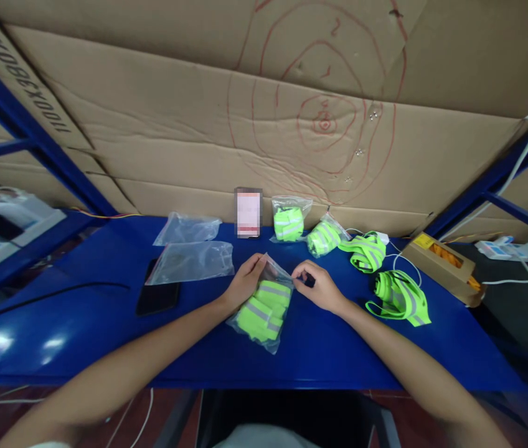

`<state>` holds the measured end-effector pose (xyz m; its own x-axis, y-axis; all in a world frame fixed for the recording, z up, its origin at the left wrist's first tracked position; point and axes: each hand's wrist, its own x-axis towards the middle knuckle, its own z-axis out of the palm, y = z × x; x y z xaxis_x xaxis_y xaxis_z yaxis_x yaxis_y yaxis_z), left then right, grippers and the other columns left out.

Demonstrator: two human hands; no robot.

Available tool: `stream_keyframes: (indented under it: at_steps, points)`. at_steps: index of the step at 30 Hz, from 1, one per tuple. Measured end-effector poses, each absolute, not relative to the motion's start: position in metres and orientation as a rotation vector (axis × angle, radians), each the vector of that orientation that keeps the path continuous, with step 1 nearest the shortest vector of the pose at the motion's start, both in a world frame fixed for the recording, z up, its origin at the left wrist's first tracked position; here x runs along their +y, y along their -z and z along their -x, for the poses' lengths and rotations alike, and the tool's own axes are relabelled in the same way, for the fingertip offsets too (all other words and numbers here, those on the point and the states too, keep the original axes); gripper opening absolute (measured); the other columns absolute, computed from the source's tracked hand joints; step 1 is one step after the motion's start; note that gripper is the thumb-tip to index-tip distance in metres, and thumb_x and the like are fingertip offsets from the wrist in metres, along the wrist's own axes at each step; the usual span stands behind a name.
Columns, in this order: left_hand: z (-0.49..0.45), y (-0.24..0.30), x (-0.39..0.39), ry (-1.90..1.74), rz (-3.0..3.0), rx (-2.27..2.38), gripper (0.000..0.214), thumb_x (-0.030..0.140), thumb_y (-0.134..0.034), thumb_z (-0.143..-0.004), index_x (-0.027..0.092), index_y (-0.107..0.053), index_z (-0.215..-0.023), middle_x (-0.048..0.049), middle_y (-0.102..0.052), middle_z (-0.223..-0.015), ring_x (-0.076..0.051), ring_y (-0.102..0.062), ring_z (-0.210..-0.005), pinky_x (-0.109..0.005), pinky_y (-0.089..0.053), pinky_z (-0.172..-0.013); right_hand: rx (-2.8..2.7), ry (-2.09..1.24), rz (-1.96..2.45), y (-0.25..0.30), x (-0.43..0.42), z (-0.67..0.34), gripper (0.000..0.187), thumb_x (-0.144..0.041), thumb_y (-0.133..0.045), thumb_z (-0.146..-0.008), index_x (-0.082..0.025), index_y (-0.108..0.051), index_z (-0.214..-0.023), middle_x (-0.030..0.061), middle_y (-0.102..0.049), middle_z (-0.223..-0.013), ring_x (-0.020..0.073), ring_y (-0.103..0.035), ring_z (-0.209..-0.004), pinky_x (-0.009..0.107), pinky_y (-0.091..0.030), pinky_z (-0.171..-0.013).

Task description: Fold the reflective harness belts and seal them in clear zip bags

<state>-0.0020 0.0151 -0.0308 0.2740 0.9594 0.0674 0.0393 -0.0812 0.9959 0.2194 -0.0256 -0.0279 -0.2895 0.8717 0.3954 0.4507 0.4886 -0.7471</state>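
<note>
- Pinching the top edge of the zip bag [260,309], we have both hands on it at mid counter [105,336], close to the front edge.
- Left hand [245,281]: grip pressed together on the bag's upper left corner, thumb and fingers closed on the plastic.
- Right hand [320,288]: grip pinching the bag's upper right corner, fingertips together, just beside the left hand.
- We see a folded neon band [271,292] with grey reflective stripes inside the bag; the bag lies flat, its mouth facing away from us.
- Two empty clear bags [192,261] lie left of the hands, one behind the other, overlapping.
- A dark phone [157,294] lies flat, partly under the nearer empty bag.
- A blurred card [248,213] stands against the cardboard wall [152,124] at the back.
- Two filled bags [289,221] with neon bands sit right of the card, near the wall.
- Two loose bands [399,297] lie unbagged to the right of the right hand, one behind the other.
- A small cardboard box [446,264] with orange contents sits at the counter's far right end; we cannot tell what the contents are.
- A white cable [516,165] runs down the blue rack post on the right.
</note>
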Motion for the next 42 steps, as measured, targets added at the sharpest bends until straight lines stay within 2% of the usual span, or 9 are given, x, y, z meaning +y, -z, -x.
stream_keyframes:
  at_steps: [3,6,13,21,24,28,32,37,42]
  points:
    - [0.002,0.032,0.016,-1.030,-1.505,1.021,0.036,0.053,-0.051,-0.094,0.020,-0.060,-0.085,0.0020,-0.058,-0.076,-0.014,-0.052,-0.072,-0.023,-0.042,-0.070,-1.925,-0.738,1.165,0.030,-0.026,-0.220,0.008,-0.027,-0.063,-0.087,-0.020,-0.066,-0.086,-0.0031,-0.052,-0.070,0.0106,-0.045,-0.061,0.023,-0.037,-0.059]
    - [0.003,0.033,0.017,-1.027,-1.570,1.029,0.034,0.050,-0.050,-0.095,0.019,-0.060,-0.086,0.0020,-0.056,-0.076,-0.015,-0.051,-0.074,-0.023,-0.042,-0.072,-1.932,-0.825,1.164,0.031,-0.028,-0.220,0.015,-0.033,-0.065,-0.087,-0.019,-0.065,-0.083,-0.0047,-0.047,-0.066,0.0094,-0.042,-0.059,0.022,-0.034,-0.056]
    - [0.003,0.032,0.014,-0.997,-1.644,0.977,0.033,0.048,-0.048,-0.097,0.020,-0.063,-0.090,-0.0005,-0.063,-0.083,-0.017,-0.056,-0.081,-0.026,-0.043,-0.080,-1.946,-1.046,1.176,0.029,-0.025,-0.222,0.040,-0.049,-0.048,-0.098,-0.019,-0.072,-0.102,-0.0008,-0.061,-0.068,0.0125,-0.053,-0.060,0.024,-0.039,-0.059]
    - [0.003,0.027,0.012,-0.995,-1.668,0.990,0.031,0.045,-0.046,-0.098,0.019,-0.061,-0.090,0.0001,-0.059,-0.081,-0.016,-0.055,-0.079,-0.025,-0.043,-0.077,-1.928,-0.849,1.138,0.026,-0.028,-0.223,0.034,-0.050,-0.062,-0.091,-0.019,-0.077,-0.092,0.0026,-0.066,-0.077,0.0124,-0.051,-0.062,0.025,-0.039,-0.059]
    - [0.003,0.027,0.012,-0.987,-1.679,1.006,0.031,0.044,-0.044,-0.099,0.018,-0.059,-0.090,0.0006,-0.057,-0.080,-0.016,-0.053,-0.077,-0.026,-0.043,-0.075,-1.780,-0.765,1.191,0.028,-0.025,-0.222,0.036,-0.052,-0.064,-0.089,-0.018,-0.075,-0.085,0.0025,-0.063,-0.072,0.0122,-0.048,-0.061,0.026,-0.037,-0.059]
    - [0.003,0.029,0.012,-1.008,-1.662,1.001,0.032,0.045,-0.046,-0.098,0.018,-0.060,-0.091,0.0010,-0.057,-0.079,-0.015,-0.053,-0.075,-0.026,-0.044,-0.074,-1.549,-1.057,1.220,0.031,-0.018,-0.227,0.044,-0.059,-0.067,-0.083,-0.016,-0.072,-0.085,-0.0006,-0.059,-0.064,0.0112,-0.046,-0.057,0.025,-0.036,-0.057]
    - [0.003,0.030,0.011,-0.989,-1.626,0.914,0.035,0.049,-0.045,-0.098,0.018,-0.061,-0.093,-0.0009,-0.063,-0.082,-0.016,-0.057,-0.076,-0.027,-0.047,-0.075,-1.599,-1.306,1.214,0.030,-0.014,-0.234,0.050,-0.062,-0.055,-0.090,-0.015,-0.069,-0.080,-0.0044,-0.049,-0.052,0.0085,-0.040,-0.049,0.023,-0.032,-0.053]
    - [0.002,0.033,0.011,-0.984,-1.640,0.844,0.040,0.052,-0.048,-0.097,0.017,-0.066,-0.103,-0.0045,-0.068,-0.095,-0.019,-0.062,-0.089,-0.029,-0.048,-0.085,-1.742,-1.193,1.226,0.033,-0.016,-0.230,0.045,-0.057,-0.077,-0.075,-0.017,-0.065,-0.091,-0.0076,-0.049,-0.055,0.0078,-0.040,-0.050,0.021,-0.029,-0.050]
    - [0.001,0.037,0.011,-1.003,-1.611,0.862,0.042,0.053,-0.048,-0.097,0.017,-0.067,-0.104,-0.0053,-0.068,-0.096,-0.019,-0.063,-0.089,-0.030,-0.049,-0.086,-1.697,-1.297,1.191,0.033,-0.015,-0.229,0.047,-0.062,-0.069,-0.079,-0.015,-0.067,-0.080,-0.0010,-0.059,-0.065,0.0103,-0.049,-0.057,0.023,-0.038,-0.055]
